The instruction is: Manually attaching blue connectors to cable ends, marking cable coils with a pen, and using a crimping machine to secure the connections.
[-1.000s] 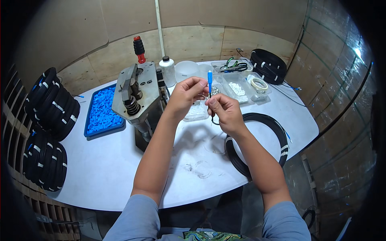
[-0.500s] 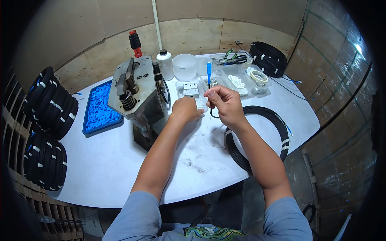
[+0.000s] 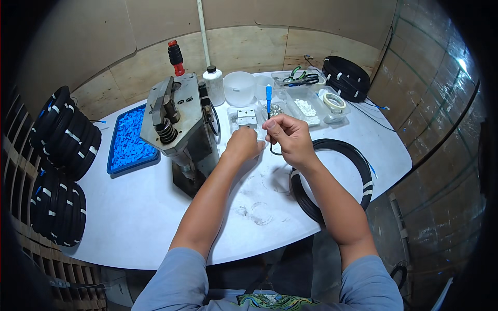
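Pinched upright in my right hand (image 3: pixel 291 139) is a black cable with a blue fiber-optic connector (image 3: pixel 268 93) on its end. From those fingers the cable bends down toward a loose black cable coil (image 3: pixel 367 189) lying beneath my right forearm. My left hand (image 3: pixel 243 145) is lowered, knuckles up, at the near side of a clear tray with a silvery metal block (image 3: pixel 247 117) in it. Its fingertips are mostly hidden, so what they touch cannot be made out. Left of that hand stands a metal hand press (image 3: pixel 181 111) with a red-and-black handle.
A blue tray (image 3: pixel 116 169) of small blue parts lies left of the press. Farther back are a white bottle (image 3: pixel 213 85), a frosted tub (image 3: pixel 239 87), clear bins with white pieces (image 3: pixel 306 108), tape (image 3: pixel 334 100) and scissors (image 3: pixel 306 79). Bundled cable coils (image 3: pixel 70 137) flank the table.
My left hand has shifted slightly to the right beside the tray, and its thumb shows less plainly. My right hand still holds the connector cable upright in nearly the same place.
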`<state>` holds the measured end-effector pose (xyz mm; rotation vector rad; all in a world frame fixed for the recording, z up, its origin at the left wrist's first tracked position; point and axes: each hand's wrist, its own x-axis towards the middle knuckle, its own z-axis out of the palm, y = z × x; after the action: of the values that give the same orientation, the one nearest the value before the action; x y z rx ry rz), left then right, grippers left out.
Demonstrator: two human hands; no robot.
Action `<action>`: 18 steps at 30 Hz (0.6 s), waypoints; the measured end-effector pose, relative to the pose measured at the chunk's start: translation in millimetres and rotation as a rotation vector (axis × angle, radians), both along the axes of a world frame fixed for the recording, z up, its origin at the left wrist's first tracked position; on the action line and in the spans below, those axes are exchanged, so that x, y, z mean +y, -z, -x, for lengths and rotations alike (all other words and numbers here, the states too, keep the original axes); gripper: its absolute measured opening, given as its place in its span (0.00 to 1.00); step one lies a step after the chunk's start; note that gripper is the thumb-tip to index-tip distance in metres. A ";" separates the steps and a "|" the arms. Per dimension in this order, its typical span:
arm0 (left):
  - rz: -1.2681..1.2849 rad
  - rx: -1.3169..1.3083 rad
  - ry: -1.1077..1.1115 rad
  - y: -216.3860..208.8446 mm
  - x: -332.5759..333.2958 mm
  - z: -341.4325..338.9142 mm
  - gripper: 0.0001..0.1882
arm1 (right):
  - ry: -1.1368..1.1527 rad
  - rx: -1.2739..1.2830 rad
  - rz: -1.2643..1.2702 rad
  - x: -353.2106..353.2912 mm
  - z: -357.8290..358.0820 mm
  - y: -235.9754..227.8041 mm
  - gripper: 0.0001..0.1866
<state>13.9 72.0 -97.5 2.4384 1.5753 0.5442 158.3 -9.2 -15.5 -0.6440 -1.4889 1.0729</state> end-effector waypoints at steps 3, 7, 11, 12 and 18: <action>0.062 -0.059 -0.026 -5.7 -1.8 -0.3 0.22 | 0.018 0.017 0.007 0.9 -2.4 2.0 0.12; 0.000 -0.149 0.016 -7.2 -5.0 7.8 0.23 | -0.005 0.002 0.056 -2.3 -0.9 -2.8 0.13; 0.035 -0.120 0.012 -13.9 -5.0 6.8 0.21 | -0.002 -0.016 0.051 -2.4 -1.8 -3.1 0.13; 0.079 -0.115 0.024 -16.9 -6.2 6.5 0.20 | -0.007 -0.007 0.055 -2.4 -2.4 -3.1 0.13; 0.116 -0.123 0.086 -10.7 -3.0 5.5 0.15 | -0.008 -0.026 0.053 -3.7 -1.4 -3.3 0.14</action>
<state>8.3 69.0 -86.8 2.3273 1.4062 0.5600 159.7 -12.9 -12.2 -0.6920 -1.4908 1.1168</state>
